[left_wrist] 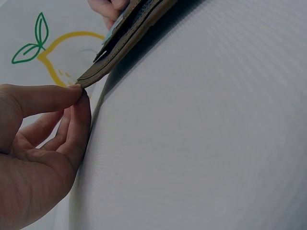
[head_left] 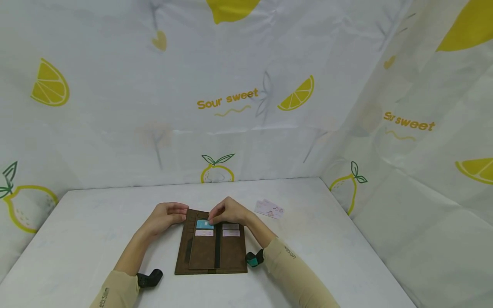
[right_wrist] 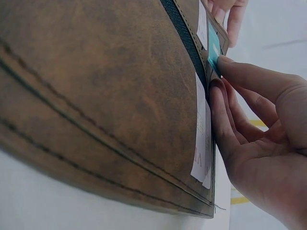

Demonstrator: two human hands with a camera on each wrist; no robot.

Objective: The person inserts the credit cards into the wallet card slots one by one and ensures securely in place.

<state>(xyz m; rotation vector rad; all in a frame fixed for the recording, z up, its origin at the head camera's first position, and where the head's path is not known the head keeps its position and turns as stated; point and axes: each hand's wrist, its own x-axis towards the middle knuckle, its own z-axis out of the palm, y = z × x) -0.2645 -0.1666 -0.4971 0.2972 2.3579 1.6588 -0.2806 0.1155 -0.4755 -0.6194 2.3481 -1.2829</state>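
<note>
A brown leather wallet (head_left: 202,254) lies unfolded on the white table, its card slots towards the far side. My left hand (head_left: 163,218) pinches the wallet's far left corner between thumb and fingers; in the left wrist view that corner is bent up. A blue card (right_wrist: 214,45) stands partly out of a left-hand slot. My right hand (head_left: 230,211) pinches the blue card's right edge between thumb and fingertips. Below it a whitish card (head_left: 204,233) pokes from another slot. Two more pale cards (right_wrist: 200,129) show in the right-hand slots, near my right fingers.
A few pale cards with a pink print (head_left: 271,209) lie overlapping on the table (head_left: 316,256), right of the wallet. Fabric with lemon prints (head_left: 239,141) rises behind the table and along its right side. Each wrist carries a small black camera (head_left: 150,279).
</note>
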